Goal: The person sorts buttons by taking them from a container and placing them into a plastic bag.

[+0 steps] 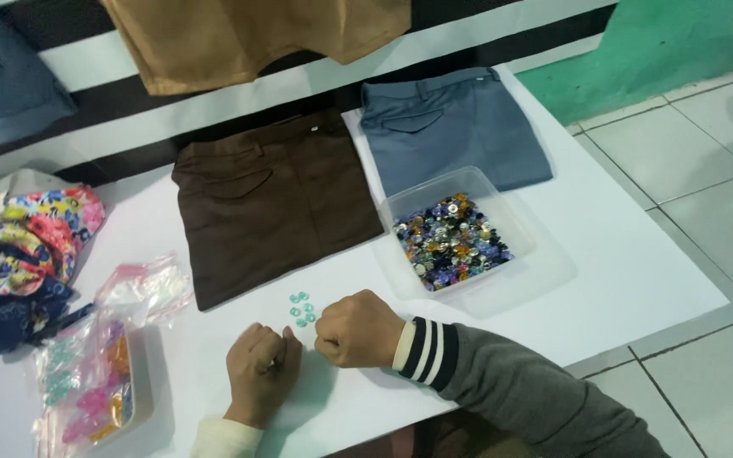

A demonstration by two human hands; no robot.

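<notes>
Two fists on a white table [638, 280], both knuckles up.

Far left: crumpled floral cloth [31, 233] over a dark blue piece. Just right of it, clear zip bags [142, 284], and a tray holding bagged pink, orange and pale green pieces [86, 386].

Left hand [260, 369]: fingers curled tight into the palm, resting on the table. Can't tell if anything is held inside.

Teal buttons [301, 309]: small cluster of about seven, round, translucent blue-green, glossy, all alike. They lie loose on the bare table just below the brown garment's hem, between the two fists and slightly above them, just beside the right knuckles. Can't tell if they touch.

Right hand [358, 329]: also closed into a fist, contents not visible. Grey sleeve with a black and white striped cuff.

Above: folded dark brown trousers [273, 199], then folded grey-blue trousers [451, 127] beside them. A clear plastic tub [515, 216] overlaps the grey-blue pair's lower edge and holds mixed buttons [451, 242] in blue, silver, amber and purple.
</notes>
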